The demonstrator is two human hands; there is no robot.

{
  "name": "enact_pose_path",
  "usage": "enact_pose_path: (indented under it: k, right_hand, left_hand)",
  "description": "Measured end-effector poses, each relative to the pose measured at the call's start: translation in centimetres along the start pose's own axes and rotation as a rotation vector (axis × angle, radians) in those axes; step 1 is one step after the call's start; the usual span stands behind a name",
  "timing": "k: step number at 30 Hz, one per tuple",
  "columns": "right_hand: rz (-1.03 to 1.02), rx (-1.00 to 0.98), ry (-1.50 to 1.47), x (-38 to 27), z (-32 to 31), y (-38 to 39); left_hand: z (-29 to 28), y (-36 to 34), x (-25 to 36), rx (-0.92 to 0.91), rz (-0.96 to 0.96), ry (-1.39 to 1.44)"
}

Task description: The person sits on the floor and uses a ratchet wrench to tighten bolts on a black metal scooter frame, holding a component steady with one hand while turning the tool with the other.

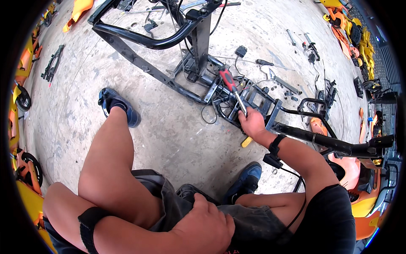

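Observation:
In my right hand (253, 123) is a ratchet wrench (229, 81) with a red and black handle. My fingers close round its metal end, while the handle points up and away from me. That hand is over the low middle section of a black metal vehicle frame (201, 44), among its brackets and cables. Whether the wrench's hidden end touches the frame, I cannot tell. My left hand (206, 225) lies on my lap over the grey shorts, its fingers stretched out and holding nothing.
A screwdriver (275, 64), an adjustable wrench (284, 83) and several small bolts lie on the concrete floor beyond the frame. A black bracket (53, 66) lies at far left. The frame's thick black tube (321, 139) reaches right, beneath my forearm. Orange and yellow vehicle parts line both sides.

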State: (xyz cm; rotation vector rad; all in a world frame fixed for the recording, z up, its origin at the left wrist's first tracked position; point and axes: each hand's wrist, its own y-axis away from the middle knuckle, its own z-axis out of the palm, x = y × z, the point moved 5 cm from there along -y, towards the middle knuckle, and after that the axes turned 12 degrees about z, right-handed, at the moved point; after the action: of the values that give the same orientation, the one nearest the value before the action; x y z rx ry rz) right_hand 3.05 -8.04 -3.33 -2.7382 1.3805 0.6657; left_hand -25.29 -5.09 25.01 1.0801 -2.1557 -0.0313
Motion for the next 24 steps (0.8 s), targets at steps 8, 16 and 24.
enact_pose_path:
  k: [8, 16, 24]
  right_hand:
    - [-1.070, -0.344, 0.200, -3.1, 0.4, 2.6]
    - [-0.269, -0.081, -0.025, -0.7, -0.4, 0.4]
    - [0.603, 0.092, -0.117, 0.4, 0.2, -0.4]
  left_hand:
    - [0.1, -0.1, -0.5, -0.030, 0.050, 0.022]
    - [-1.5, 0.7, 0.3, 0.063, -0.074, -0.083]
    - [-1.6, 1.0, 0.4, 0.071, -0.061, -0.100]
